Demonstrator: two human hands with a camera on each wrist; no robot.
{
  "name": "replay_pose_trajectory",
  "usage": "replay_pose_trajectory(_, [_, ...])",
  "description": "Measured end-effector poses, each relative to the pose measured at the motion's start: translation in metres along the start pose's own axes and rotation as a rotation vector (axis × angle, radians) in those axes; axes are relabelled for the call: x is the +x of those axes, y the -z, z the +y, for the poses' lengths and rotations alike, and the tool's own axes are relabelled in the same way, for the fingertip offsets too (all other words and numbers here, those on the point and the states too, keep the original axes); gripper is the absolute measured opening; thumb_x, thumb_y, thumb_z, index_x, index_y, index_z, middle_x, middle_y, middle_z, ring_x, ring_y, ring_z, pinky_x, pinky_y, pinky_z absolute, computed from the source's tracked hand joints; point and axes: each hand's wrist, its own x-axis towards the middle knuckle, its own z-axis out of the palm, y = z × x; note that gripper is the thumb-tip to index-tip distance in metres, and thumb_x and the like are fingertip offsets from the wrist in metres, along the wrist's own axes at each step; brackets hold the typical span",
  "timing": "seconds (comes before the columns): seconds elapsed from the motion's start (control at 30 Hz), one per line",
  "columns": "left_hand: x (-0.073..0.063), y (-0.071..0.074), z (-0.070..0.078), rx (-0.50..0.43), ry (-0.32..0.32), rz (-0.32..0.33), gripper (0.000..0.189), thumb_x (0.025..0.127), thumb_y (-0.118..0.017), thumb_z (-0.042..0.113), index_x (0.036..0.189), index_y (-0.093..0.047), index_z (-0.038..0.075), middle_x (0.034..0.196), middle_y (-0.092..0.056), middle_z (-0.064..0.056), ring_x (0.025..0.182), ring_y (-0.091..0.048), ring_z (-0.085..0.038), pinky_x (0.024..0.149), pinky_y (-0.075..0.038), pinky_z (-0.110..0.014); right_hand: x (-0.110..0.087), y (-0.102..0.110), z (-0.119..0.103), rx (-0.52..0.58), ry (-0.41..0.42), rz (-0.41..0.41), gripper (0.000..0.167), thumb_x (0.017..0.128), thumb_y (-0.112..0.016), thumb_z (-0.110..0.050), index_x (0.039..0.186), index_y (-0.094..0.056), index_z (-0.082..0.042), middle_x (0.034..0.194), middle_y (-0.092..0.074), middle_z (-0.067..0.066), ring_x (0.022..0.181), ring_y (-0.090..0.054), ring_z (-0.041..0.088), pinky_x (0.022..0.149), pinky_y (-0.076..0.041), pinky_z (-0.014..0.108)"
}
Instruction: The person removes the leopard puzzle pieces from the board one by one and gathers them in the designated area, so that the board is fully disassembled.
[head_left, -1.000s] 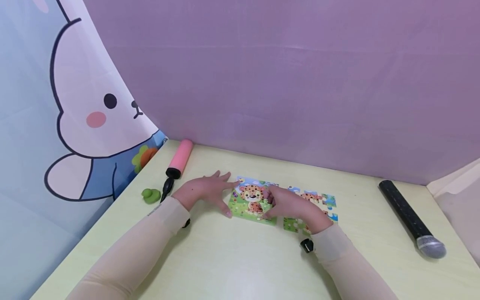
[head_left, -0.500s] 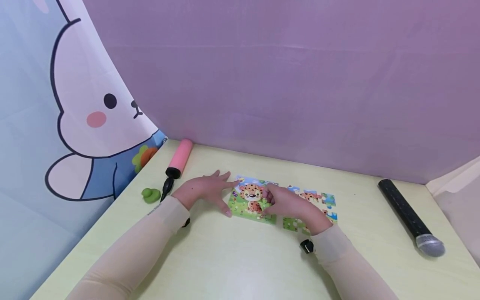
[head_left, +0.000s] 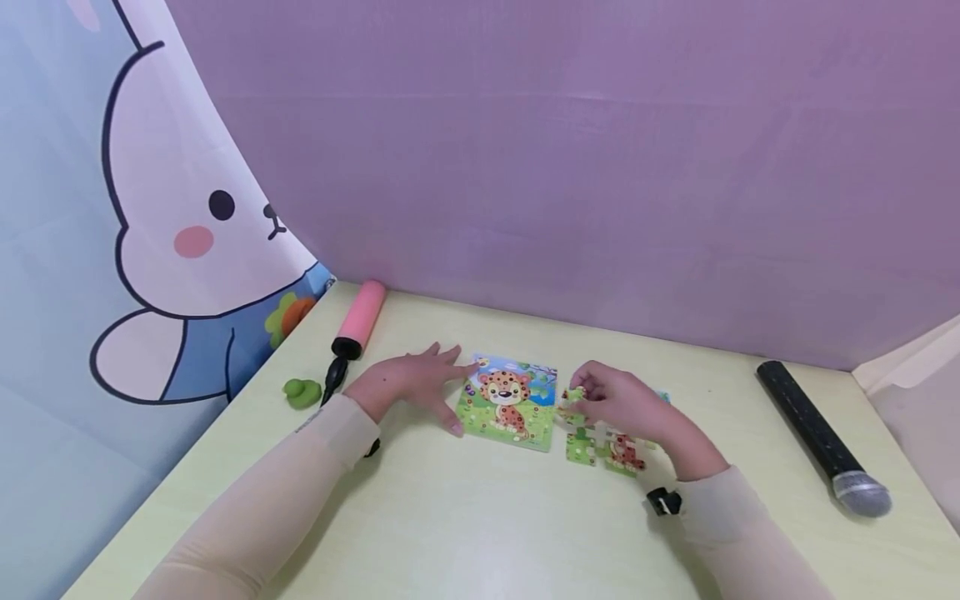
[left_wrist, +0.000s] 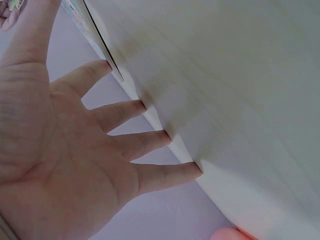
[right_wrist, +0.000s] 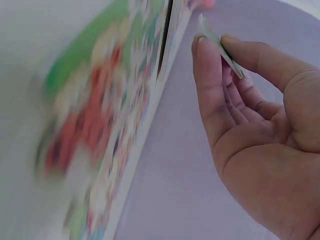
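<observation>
A square leopard picture board (head_left: 508,400) lies on the table in the head view. My left hand (head_left: 420,379) rests at its left edge, fingers spread wide. Fingertips of the left hand (left_wrist: 75,150) touch the tabletop in the left wrist view, the index finger beside the board's edge. To the right of the board, my right hand (head_left: 622,404) pinches a green jigsaw puzzle piece (head_left: 574,395) between thumb and index finger. That thin piece (right_wrist: 220,47) shows edge-on in the right wrist view. Loose puzzle pieces (head_left: 624,454) lie under the right hand, which partly hides them.
At the back left lies a pink pump (head_left: 362,312) with a black end. A green toy duck (head_left: 302,392) sits near the left edge. A black microphone (head_left: 813,421) with a silver head lies at the right. A purple cloth (head_left: 570,167) hangs behind the table (head_left: 480,525).
My right hand has moved right, from over the board's right side to above the loose pieces, with a puzzle piece in its fingertips. The left hand stays in place.
</observation>
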Motion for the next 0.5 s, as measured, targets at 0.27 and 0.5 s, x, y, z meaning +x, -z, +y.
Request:
replay_pose_trajectory(0.27, [0.001,0.001,0.002,0.003,0.007,0.001,0.121,0.073,-0.086,0.075,0.170,-0.023,0.041,0.183,-0.004,-0.010,0.169,0.001,-0.047,0.129,-0.017,-0.079,-0.027,0.032,0.021,-0.015,-0.024,0.035,0.034,0.105,-0.069,-0.020,0.135,-0.064,-0.005,0.108,-0.075,0.012,0.087,-0.076,0.025,0.074,-0.066,0.040])
replay_pose_trajectory(0.5, [0.003,0.000,0.002,0.009,0.001,0.000,0.121,0.073,-0.085,0.075,0.171,-0.022,0.040,0.183,-0.004,-0.011,0.168,0.001,-0.047,0.128,-0.019,-0.079,-0.049,0.056,0.041,0.006,-0.012,0.019,0.036,0.107,-0.067,-0.022,0.137,-0.063,-0.004,0.109,-0.073,0.012,0.088,-0.076,0.025,0.081,-0.066,0.035])
